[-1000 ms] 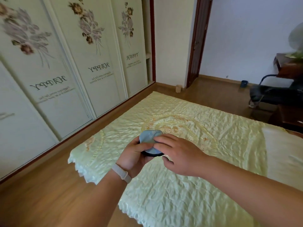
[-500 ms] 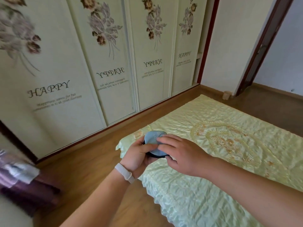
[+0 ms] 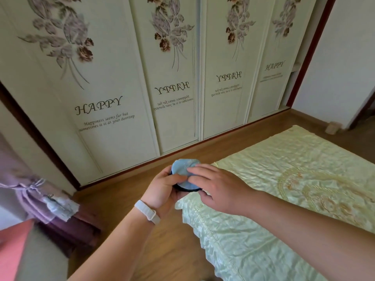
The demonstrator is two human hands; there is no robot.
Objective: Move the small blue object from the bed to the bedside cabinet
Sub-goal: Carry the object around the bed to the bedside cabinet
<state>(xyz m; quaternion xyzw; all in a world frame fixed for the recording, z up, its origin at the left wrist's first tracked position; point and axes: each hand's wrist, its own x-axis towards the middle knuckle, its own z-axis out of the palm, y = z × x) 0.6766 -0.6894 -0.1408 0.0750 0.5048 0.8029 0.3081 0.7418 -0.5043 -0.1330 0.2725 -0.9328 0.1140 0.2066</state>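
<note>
The small blue object (image 3: 183, 169) is a round, light-blue piece with a dark rim underneath. It is held in the air over the wooden floor, just past the corner of the bed (image 3: 284, 179). My left hand (image 3: 162, 189), with a white band on the wrist, cups it from below and the left. My right hand (image 3: 219, 187) rests its fingers on the top and right side. A dark wooden cabinet (image 3: 67, 230), draped with purple cloth, stands at the lower left; whether it is the bedside cabinet I cannot tell.
Tall white wardrobe doors (image 3: 182, 88) with flower prints and "HAPPY" lettering line the far side of the floor strip. A pink and grey cushion edge (image 3: 20, 250) fills the bottom-left corner. A small wooden block (image 3: 332, 127) sits on the floor by the doorway at right.
The view has swung left: the bed has slid to the right and the purple-draped cabinet has come into view. Both hands keep the same hold on the blue object.
</note>
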